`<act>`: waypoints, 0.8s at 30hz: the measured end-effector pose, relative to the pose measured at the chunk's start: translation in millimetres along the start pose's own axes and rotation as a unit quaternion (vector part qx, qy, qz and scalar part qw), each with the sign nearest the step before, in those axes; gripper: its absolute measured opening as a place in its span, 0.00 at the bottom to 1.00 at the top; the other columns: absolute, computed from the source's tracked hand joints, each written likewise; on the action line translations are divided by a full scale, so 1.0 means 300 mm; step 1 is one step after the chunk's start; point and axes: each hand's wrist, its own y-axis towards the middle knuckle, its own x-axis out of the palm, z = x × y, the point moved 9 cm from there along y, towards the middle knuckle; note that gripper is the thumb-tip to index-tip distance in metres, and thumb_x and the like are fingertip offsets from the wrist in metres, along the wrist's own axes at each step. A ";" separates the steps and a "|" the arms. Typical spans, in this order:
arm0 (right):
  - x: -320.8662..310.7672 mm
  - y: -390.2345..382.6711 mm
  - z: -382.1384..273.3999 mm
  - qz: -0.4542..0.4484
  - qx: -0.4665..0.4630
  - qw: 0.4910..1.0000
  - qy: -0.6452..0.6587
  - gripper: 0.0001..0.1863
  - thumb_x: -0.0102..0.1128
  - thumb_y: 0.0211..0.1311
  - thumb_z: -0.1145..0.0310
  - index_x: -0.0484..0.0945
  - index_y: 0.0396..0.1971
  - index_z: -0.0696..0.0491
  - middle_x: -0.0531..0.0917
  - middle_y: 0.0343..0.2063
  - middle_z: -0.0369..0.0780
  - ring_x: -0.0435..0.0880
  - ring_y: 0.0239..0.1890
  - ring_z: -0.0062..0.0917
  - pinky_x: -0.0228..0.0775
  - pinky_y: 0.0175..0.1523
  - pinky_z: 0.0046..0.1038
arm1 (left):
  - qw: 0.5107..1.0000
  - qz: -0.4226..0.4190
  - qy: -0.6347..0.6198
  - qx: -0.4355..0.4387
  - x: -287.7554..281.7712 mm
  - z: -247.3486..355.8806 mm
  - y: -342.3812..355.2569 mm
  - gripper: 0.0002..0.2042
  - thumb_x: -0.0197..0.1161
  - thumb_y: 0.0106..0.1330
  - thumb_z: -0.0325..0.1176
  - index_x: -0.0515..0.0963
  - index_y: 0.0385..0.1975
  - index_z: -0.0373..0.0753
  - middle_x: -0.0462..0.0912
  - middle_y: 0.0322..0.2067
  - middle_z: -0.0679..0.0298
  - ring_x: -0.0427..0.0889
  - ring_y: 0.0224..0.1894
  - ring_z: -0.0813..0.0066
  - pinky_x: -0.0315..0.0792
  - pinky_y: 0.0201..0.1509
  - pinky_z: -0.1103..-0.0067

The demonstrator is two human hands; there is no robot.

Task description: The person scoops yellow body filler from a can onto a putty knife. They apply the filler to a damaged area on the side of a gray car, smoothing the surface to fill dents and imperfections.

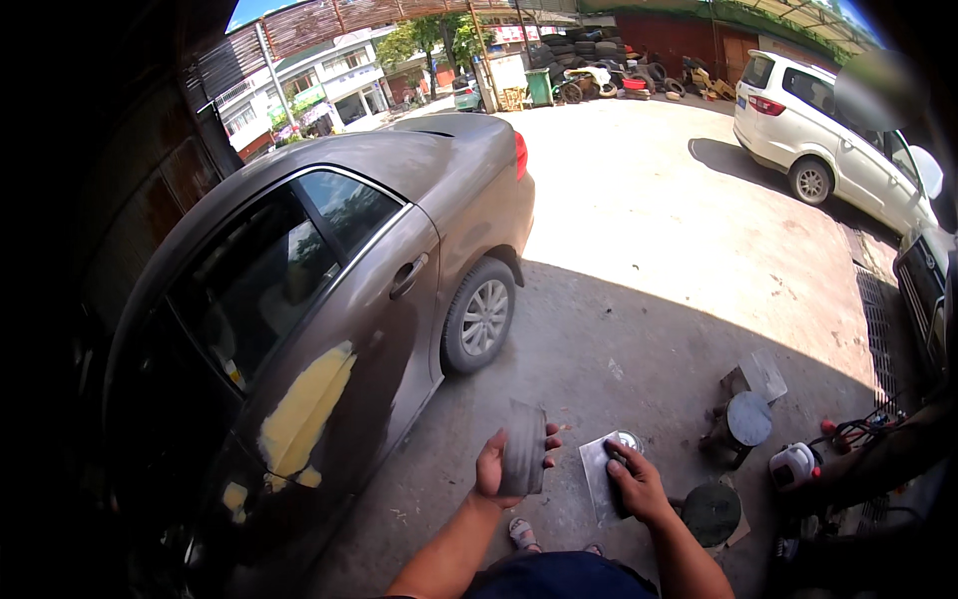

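Observation:
My left hand (490, 467) is closed around a flat, dark grey rectangular block (524, 451) with lengthwise streaks, its fingertips showing past the right edge. My right hand (637, 481) pinches a pale grey sheet (601, 483), thumb on its face. The sheet's exact kind is unclear. Behind it, part of a round, light-coloured rim (629, 439) shows. To my left stands a brown car (409, 285). Its rear door bears a large yellow filler patch (305, 411) and smaller yellow spots (235, 499) lower down. Neither hand touches the car.
Small stools (748, 419) stand on the floor at right, near a dark round seat (711, 513). Beyond them are a white jug (793, 465) and tangled hoses (866, 431). A white van (828, 130) is parked at far right; stacked tyres (589, 50) stand at the back.

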 end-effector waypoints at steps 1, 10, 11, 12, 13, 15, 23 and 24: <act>0.000 -0.005 -0.033 0.006 0.000 1.000 -0.003 0.22 0.56 0.65 0.69 0.71 0.59 0.57 0.77 0.55 0.43 0.71 0.60 0.27 0.59 0.65 0.29 | 0.999 0.017 0.026 0.013 0.008 0.006 0.013 0.33 0.50 0.67 0.51 0.59 0.63 0.31 0.65 0.62 0.48 0.69 0.62 0.53 0.71 0.56 0.61; 0.218 0.025 -0.087 -0.080 0.016 0.996 0.037 0.19 0.51 0.70 0.67 0.73 0.58 0.54 0.79 0.50 0.37 0.73 0.51 0.17 0.64 0.57 0.23 | 0.992 0.035 0.076 0.091 0.101 0.082 0.093 0.28 0.42 0.72 0.54 0.59 0.65 0.43 0.65 0.63 0.59 0.63 0.67 0.57 0.63 0.66 0.59; 0.222 0.029 -0.087 -0.073 0.018 0.996 0.045 0.19 0.51 0.70 0.67 0.73 0.59 0.54 0.79 0.51 0.38 0.73 0.52 0.17 0.64 0.58 0.23 | 0.992 0.025 0.058 0.110 0.112 0.087 0.098 0.26 0.43 0.73 0.51 0.60 0.65 0.45 0.66 0.63 0.61 0.65 0.66 0.58 0.63 0.66 0.59; 0.220 0.036 -0.079 -0.076 0.030 0.995 0.061 0.20 0.51 0.70 0.67 0.72 0.59 0.54 0.78 0.53 0.38 0.72 0.53 0.17 0.63 0.59 0.23 | 0.987 0.015 0.103 0.119 0.120 0.090 0.109 0.24 0.44 0.73 0.48 0.60 0.65 0.45 0.66 0.62 0.61 0.66 0.65 0.59 0.63 0.66 0.60; 0.228 0.039 -0.073 -0.074 0.040 0.994 0.063 0.19 0.51 0.70 0.67 0.73 0.59 0.54 0.78 0.53 0.39 0.72 0.55 0.19 0.63 0.60 0.23 | 0.981 0.010 0.148 0.126 0.109 0.095 0.106 0.23 0.45 0.73 0.45 0.60 0.65 0.46 0.67 0.62 0.62 0.67 0.65 0.61 0.63 0.67 0.61; 0.231 0.058 -0.072 -0.072 0.061 0.993 0.067 0.19 0.51 0.70 0.67 0.73 0.58 0.54 0.78 0.54 0.41 0.73 0.57 0.22 0.61 0.62 0.24 | 0.978 -0.010 0.166 0.125 0.097 0.095 0.104 0.22 0.47 0.73 0.38 0.61 0.65 0.46 0.69 0.61 0.63 0.69 0.63 0.63 0.63 0.66 0.63; 0.151 0.203 -0.201 0.039 -0.022 0.999 -0.027 0.18 0.51 0.68 0.70 0.75 0.55 0.56 0.83 0.47 0.44 0.79 0.48 0.21 0.69 0.54 0.23 | 0.998 -0.013 0.053 0.043 0.005 0.057 0.071 0.21 0.45 0.72 0.32 0.62 0.65 0.49 0.69 0.61 0.61 0.68 0.63 0.61 0.63 0.67 0.63; 0.171 0.176 -0.218 0.037 -0.023 0.997 -0.069 0.17 0.51 0.67 0.70 0.76 0.54 0.55 0.83 0.46 0.46 0.81 0.47 0.24 0.70 0.54 0.25 | 0.997 -0.028 0.049 0.049 0.015 0.074 0.070 0.21 0.45 0.72 0.32 0.62 0.65 0.49 0.69 0.61 0.61 0.68 0.63 0.61 0.63 0.67 0.63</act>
